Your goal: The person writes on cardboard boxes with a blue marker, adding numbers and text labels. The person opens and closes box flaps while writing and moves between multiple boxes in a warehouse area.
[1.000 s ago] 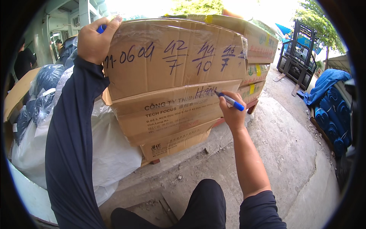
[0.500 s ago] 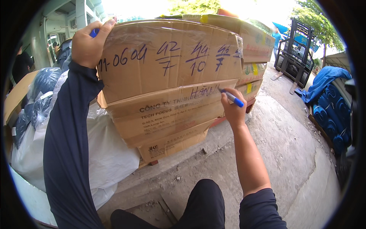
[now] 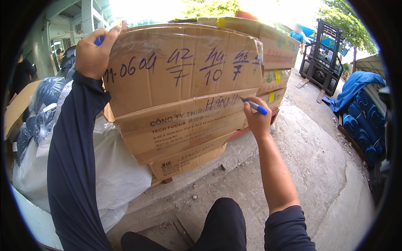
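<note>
A large flattened cardboard sheet [image 3: 144, 98], with handwritten and printed marks across it, leans in front of stacked cartons. My left hand [image 3: 93, 53] is closed on its upper left corner, thumb at the top edge. A small blue thing, like a marker cap [image 3: 99, 40], is tucked in that hand's fingers. My right hand [image 3: 258, 119] pinches a blue and white marker [image 3: 256, 106]. The marker's tip touches the cardboard at its right part, at the end of a line of dark handwritten letters on the middle panel.
Taped cartons [image 3: 274, 50] are stacked behind the sheet on a reddish pallet. Plastic-wrapped bundles [image 3: 44, 98] and white sheeting [image 3: 121, 167] lie at left. A forklift [image 3: 324, 58], a person in blue [image 3: 298, 37] and blue rolls [image 3: 363, 121] are at right, beyond rough concrete [image 3: 310, 167].
More strokes show at the end of the handwritten line. The sheet and my left hand sit slightly further left in view. By the forklift, the person in blue has shifted left.
</note>
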Motion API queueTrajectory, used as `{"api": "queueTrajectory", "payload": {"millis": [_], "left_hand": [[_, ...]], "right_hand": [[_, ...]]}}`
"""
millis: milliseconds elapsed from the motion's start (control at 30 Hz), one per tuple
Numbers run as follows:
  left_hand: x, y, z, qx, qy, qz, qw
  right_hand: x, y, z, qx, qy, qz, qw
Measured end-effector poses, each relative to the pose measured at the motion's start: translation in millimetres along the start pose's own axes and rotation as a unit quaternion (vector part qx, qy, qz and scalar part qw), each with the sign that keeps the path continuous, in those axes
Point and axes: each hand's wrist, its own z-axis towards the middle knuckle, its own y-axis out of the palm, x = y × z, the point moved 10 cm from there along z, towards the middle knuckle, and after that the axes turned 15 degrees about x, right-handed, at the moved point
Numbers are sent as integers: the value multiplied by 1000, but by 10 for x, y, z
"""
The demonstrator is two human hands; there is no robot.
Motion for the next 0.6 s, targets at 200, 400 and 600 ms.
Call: {"api": "queueTrajectory", "payload": {"millis": [200,400,600], "left_hand": [[34,-21,-5,12,24,5,1000],[-29,16,-1,-3,-7,0,1000],[-12,-1,-13,-2,-7,-10,1000]], "right_hand": [[-104,-85,63,41,-53,13,998],[127,-69,-154,13,50,32,998],[179,-61,-439,-19,95,48,994]]}}
